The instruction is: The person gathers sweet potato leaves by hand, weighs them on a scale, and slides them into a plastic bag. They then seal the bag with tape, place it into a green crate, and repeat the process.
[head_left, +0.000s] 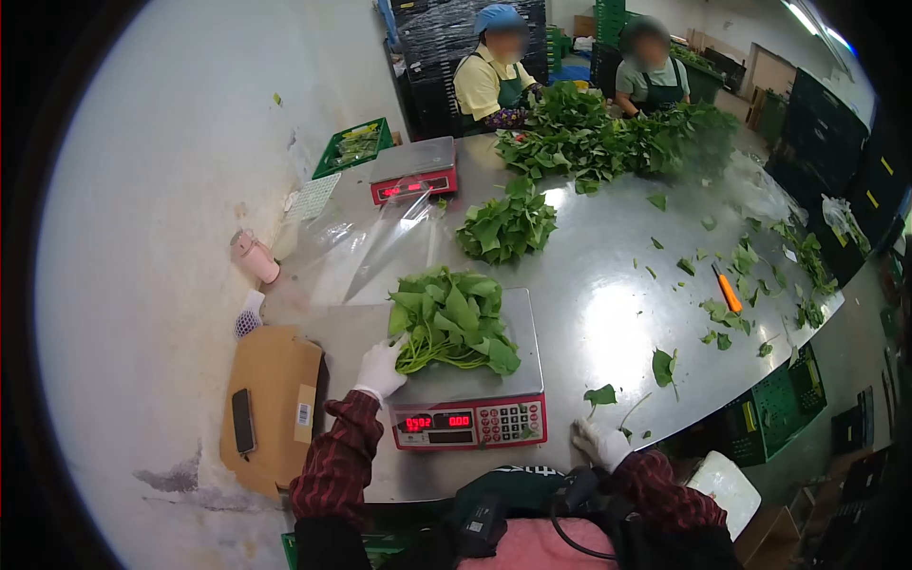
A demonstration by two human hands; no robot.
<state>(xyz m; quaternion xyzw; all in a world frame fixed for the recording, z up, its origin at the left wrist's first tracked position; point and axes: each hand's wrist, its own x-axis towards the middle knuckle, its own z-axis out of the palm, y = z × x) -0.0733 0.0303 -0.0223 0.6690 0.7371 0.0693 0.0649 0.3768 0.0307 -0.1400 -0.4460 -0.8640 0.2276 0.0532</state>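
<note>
A bunch of leafy greens (pixel 456 318) lies on the steel pan of a red and white digital scale (pixel 470 425), whose lit display seems to read 0.592. My left hand (pixel 382 369), in a white glove, is closed at the stem end of this bunch, on the pan's left side. To the right of the scale, my gloved right hand (pixel 600 445) rests at the table's near edge with its fingers apart. A loose leaf (pixel 600 395) and thin stems lie just beyond it. Nothing shows in that hand, though its palm is hidden.
Another bunch (pixel 508 223) sits behind the scale, near clear plastic film (pixel 389 237) and a second scale (pixel 413 169). Two people stand at the far side by a large heap of greens (pixel 608 138). An orange-handled knife (pixel 728 290) lies right; a cardboard box (pixel 271 404) with a phone stands left.
</note>
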